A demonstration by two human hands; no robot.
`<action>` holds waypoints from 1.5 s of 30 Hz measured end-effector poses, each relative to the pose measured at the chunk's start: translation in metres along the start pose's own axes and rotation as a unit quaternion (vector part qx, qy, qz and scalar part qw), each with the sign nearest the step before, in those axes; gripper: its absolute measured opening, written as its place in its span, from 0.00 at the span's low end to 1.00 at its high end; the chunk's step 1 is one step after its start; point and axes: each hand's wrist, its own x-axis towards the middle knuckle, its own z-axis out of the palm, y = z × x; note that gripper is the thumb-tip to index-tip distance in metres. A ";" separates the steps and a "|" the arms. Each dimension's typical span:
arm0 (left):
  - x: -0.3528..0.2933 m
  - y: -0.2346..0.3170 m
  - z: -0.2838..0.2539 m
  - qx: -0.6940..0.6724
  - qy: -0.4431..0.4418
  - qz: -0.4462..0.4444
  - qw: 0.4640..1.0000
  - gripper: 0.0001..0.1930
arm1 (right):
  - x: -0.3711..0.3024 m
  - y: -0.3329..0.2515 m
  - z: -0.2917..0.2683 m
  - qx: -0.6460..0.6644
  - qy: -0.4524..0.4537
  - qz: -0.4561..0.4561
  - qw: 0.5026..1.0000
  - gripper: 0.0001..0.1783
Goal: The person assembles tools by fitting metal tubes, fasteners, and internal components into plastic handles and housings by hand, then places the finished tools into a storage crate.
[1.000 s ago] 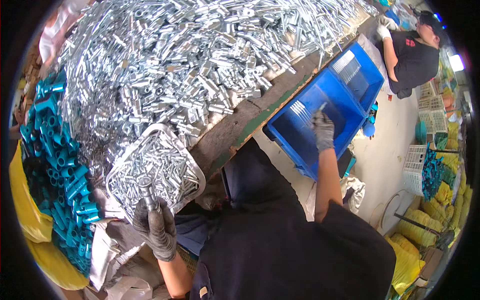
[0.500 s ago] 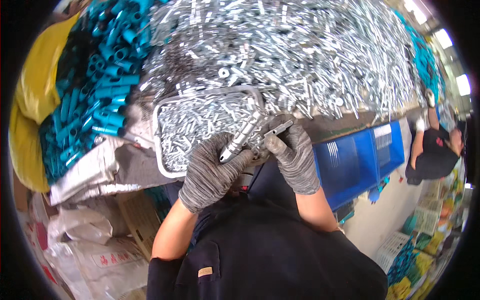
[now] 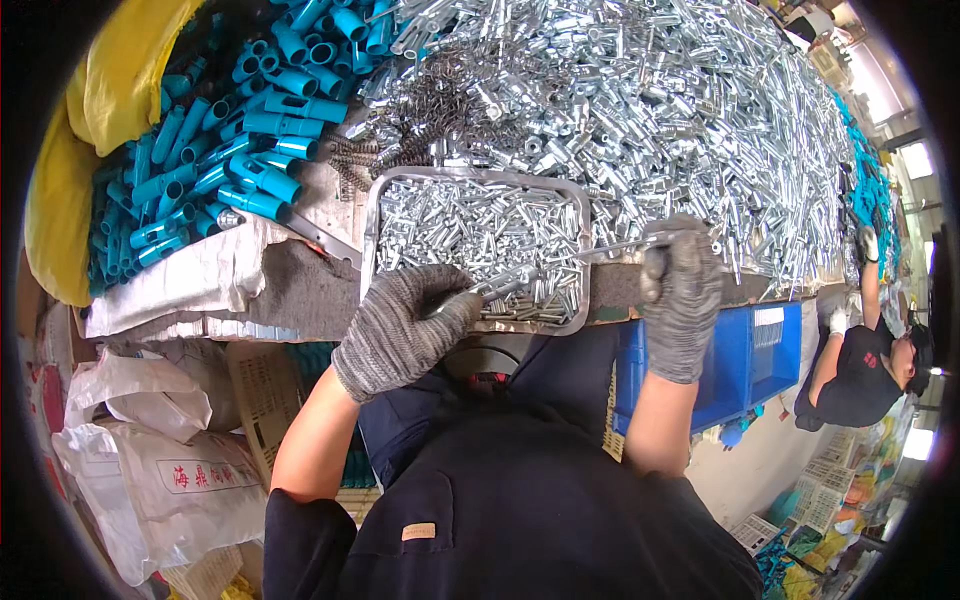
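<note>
My left hand (image 3: 405, 325), in a grey knitted glove, is closed around a silver cylindrical metal fitting (image 3: 508, 281) over the near side of a metal tray (image 3: 478, 178). Small silver pins (image 3: 450, 225) fill that tray. To its right, my right hand (image 3: 684, 295), gloved alike, is raised with fingers closed on a thin metal rod (image 3: 622, 246). The rod points left toward the fitting; a gap seems to lie between them, though I cannot tell exactly.
Loose silver metal parts (image 3: 690, 140) heap across the table behind the tray, with dark springs (image 3: 440, 110) among them. Teal tubes (image 3: 270, 125) pile at the left near a yellow bag (image 3: 70, 190). Blue bins (image 3: 705, 365) stand at the right; another person (image 3: 850, 365) works beyond.
My right hand has drawn away to the right from the left hand, now with the thin rod extended between them. The fitting in my left hand has tipped flatter. The view has shifted.
</note>
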 end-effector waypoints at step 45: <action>0.036 -0.043 -0.005 0.048 0.019 -0.035 0.998 0.18 | 0.069 -0.024 0.143 -0.213 -0.306 -0.208 0.904 0.26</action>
